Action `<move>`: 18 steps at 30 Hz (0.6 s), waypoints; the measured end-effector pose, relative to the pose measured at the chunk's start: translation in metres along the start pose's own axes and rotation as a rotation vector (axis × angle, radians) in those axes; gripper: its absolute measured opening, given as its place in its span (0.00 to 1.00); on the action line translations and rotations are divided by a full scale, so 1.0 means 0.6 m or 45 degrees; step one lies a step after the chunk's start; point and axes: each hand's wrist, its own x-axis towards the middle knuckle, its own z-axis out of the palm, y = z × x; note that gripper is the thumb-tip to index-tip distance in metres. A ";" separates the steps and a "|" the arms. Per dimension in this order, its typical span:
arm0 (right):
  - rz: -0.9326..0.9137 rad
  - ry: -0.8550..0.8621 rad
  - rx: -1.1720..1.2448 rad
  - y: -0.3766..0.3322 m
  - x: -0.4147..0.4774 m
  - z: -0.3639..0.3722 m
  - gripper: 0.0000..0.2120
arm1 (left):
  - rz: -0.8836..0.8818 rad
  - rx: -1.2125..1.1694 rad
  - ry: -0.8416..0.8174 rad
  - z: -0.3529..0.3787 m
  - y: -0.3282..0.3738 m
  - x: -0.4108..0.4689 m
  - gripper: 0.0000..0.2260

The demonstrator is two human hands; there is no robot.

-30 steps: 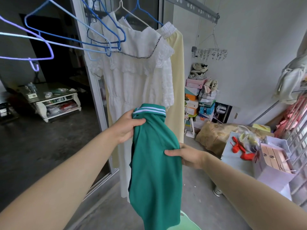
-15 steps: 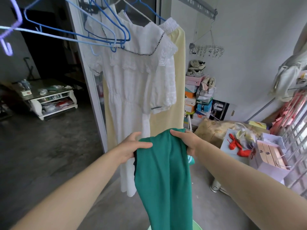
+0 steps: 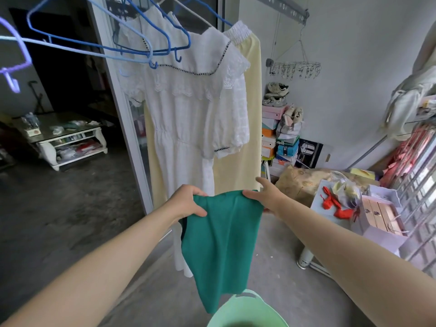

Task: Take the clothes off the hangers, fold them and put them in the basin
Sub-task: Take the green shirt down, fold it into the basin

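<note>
A green garment, folded over, hangs in front of me. My left hand grips its top left corner and my right hand grips its top right corner. Its lower edge hangs just above the rim of a light green basin at the bottom of the view. Behind it a white lace dress hangs on a hanger, with a pale yellow garment on another hanger behind that. Several bare blue hangers hang at the upper left.
A glass door frame stands left of the hanging clothes. Stacked shoe boxes and shoes sit against the back wall. At the right is a low table with boxes and red items, beside a window grille. A coffee table stands in the dark room.
The green garment has been folded over and lowered toward the basin. My right hand moved from its side up to the top right corner, and both hands now hold the folded top edge.
</note>
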 end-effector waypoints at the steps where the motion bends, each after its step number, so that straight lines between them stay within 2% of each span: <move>1: -0.037 -0.021 -0.006 0.004 0.002 0.001 0.28 | -0.001 0.044 -0.011 -0.001 0.000 0.001 0.23; 4: -0.113 -0.109 -0.073 0.007 0.002 0.007 0.11 | 0.010 0.307 -0.087 -0.003 0.004 -0.003 0.22; 6: -0.121 -0.172 -0.099 0.007 0.000 0.011 0.09 | 0.019 0.449 -0.095 -0.005 0.006 -0.007 0.16; 7: -0.124 -0.227 -0.105 0.007 0.000 0.011 0.10 | 0.023 0.460 -0.078 -0.007 0.005 -0.006 0.13; 10: -0.136 -0.418 -0.235 -0.001 -0.010 0.004 0.30 | 0.022 0.406 -0.026 -0.018 -0.004 -0.002 0.09; 12: -0.227 -0.354 -0.623 -0.001 -0.012 0.005 0.30 | 0.027 0.391 -0.067 -0.025 -0.006 -0.002 0.08; 14: -0.350 -0.171 -0.919 -0.002 -0.010 0.008 0.23 | 0.031 0.338 -0.132 -0.027 -0.006 -0.003 0.06; 16: -0.364 -0.085 -0.850 0.008 -0.002 0.007 0.17 | 0.026 0.250 -0.182 -0.031 -0.003 -0.007 0.05; 18: -0.286 -0.165 -0.469 0.019 0.005 -0.003 0.12 | 0.014 0.087 -0.224 -0.037 -0.006 -0.011 0.02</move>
